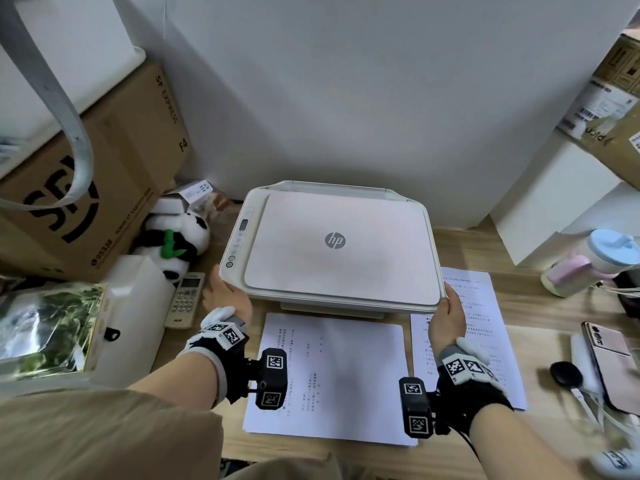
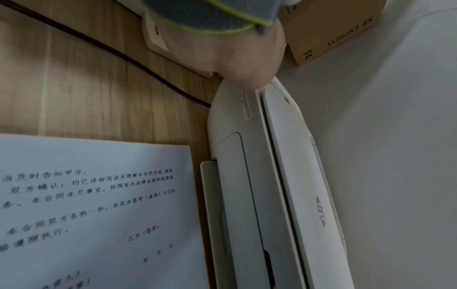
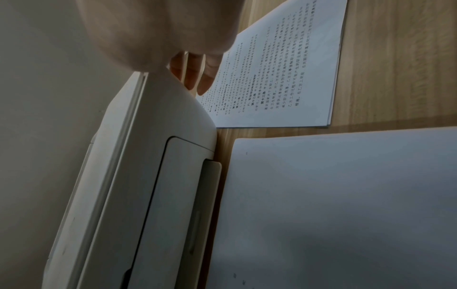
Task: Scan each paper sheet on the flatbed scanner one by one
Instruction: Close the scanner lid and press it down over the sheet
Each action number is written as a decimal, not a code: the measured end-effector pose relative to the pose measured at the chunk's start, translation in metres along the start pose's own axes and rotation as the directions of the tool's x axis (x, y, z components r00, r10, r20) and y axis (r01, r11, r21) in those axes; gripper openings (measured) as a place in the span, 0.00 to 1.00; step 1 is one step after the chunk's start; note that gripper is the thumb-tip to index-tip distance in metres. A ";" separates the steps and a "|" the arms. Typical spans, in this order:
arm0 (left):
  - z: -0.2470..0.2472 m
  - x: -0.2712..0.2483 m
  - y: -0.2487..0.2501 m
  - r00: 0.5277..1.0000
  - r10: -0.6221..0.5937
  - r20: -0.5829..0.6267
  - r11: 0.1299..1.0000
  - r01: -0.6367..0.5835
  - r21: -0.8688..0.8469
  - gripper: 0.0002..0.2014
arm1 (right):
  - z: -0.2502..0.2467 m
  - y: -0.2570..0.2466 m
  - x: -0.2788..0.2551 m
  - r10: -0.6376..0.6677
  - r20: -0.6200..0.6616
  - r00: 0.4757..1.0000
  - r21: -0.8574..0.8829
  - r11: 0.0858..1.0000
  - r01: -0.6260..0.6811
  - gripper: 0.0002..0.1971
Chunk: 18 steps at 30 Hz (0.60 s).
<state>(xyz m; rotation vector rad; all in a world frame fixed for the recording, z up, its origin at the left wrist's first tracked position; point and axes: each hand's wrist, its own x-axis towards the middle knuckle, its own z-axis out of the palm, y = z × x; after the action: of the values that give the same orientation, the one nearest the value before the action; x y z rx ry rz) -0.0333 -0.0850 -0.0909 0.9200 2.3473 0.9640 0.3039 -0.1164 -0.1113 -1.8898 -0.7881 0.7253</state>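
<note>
1. on the wooden desk (image 1: 540,313), in the head view, i see the white scanner (image 1: 332,247) set against the wall with its lid down. my left hand (image 1: 227,296) is on its front left corner and my right hand (image 1: 446,315) on its front right corner. one paper sheet (image 1: 332,379) lies flat just in front of the scanner, between my wrists, and a second paper stack (image 1: 485,306) lies to the right, partly under my right hand. a panda plush (image 1: 176,244), a remote control (image 1: 185,299) and a cardboard box (image 1: 97,188) sit to the left; a phone (image 1: 609,362) and a bottle (image 1: 588,261) sit to the right.
2. from the left wrist view, my left hand (image 2: 237,56) presses against the scanner (image 2: 267,166) corner; the fingers are hidden behind the palm, so i cannot tell whether they are curled round the edge. the printed paper sheet (image 2: 99,215) lies on the desk beside the scanner's front.
3. from the right wrist view, my right hand (image 3: 158,35) sits on the scanner (image 3: 148,156) corner, with the fingers (image 3: 191,76) straight and pointing down its side over the paper stack (image 3: 284,68), not clenched on anything. the other paper sheet (image 3: 346,205) lies just beside the scanner front.
</note>
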 end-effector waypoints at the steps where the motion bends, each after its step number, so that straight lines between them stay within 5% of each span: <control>1: 0.000 0.000 0.000 1.000 0.006 0.000 1.000 -0.006 0.001 0.24 | 0.000 0.001 0.000 -0.005 -0.001 1.000 -0.001 1.000 0.005 0.20; 18: -0.002 0.002 -0.002 0.999 0.033 0.012 0.999 -0.033 0.038 0.23 | 0.002 0.006 0.005 -0.001 -0.007 1.000 -0.003 1.000 0.001 0.20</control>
<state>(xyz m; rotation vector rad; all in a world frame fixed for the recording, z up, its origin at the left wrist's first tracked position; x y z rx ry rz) -0.0371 -0.0855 -0.0916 0.9795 2.3555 0.9273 0.3065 -0.1136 -0.1182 -1.8937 -0.7863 0.7168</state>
